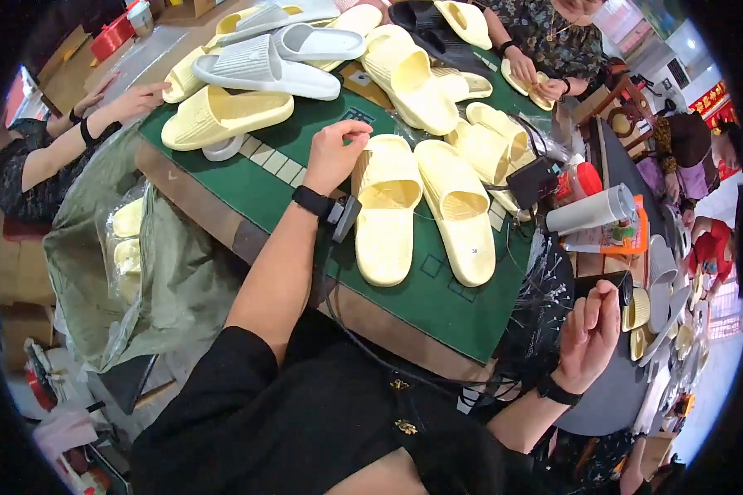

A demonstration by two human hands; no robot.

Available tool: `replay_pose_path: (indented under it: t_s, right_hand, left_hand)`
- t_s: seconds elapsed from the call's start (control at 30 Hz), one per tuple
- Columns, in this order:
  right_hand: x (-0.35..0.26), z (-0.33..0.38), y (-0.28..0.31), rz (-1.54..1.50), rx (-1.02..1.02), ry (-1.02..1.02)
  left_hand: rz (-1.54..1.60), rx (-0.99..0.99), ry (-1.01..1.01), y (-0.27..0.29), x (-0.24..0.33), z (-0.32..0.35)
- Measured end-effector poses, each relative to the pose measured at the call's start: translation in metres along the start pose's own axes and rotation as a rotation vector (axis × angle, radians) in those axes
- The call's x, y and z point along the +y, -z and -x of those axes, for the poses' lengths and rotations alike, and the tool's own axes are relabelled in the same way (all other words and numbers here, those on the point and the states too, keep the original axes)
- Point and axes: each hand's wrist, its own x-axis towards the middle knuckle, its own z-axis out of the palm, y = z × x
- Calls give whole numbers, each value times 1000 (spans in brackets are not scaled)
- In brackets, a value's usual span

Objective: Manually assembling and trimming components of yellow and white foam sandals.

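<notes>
My left hand (335, 153) rests on the edge of a pale yellow slide sandal (385, 210) lying on the green table mat (248, 177), its fingers curled over the sandal's left side. A second yellow sandal (458, 214) lies right beside it. My right hand (588, 334) is off the table's right corner, closed around a black cylindrical tool (604, 286). A black band sits on each of my wrists.
Many yellow and several grey-white sandals (264, 66) are piled at the far side of the mat. Another person's hand (136, 99) reaches in from the left; a person opposite holds a yellow piece (527, 81). A white tube (590, 212) and green bag (165, 272) flank the table.
</notes>
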Motion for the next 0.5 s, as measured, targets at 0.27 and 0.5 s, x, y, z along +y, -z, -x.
replay_pose_path:
  t_s: [0.27, 0.5]
  right_hand:
    - [1, 5, -14, -88, -81, -14]
    - [7, -1, -29, -250, -198, -33]
  left_hand:
    - [17, -24, 11, -1, -1, -1]
    - [-23, -127, 63, -2, -3, 5]
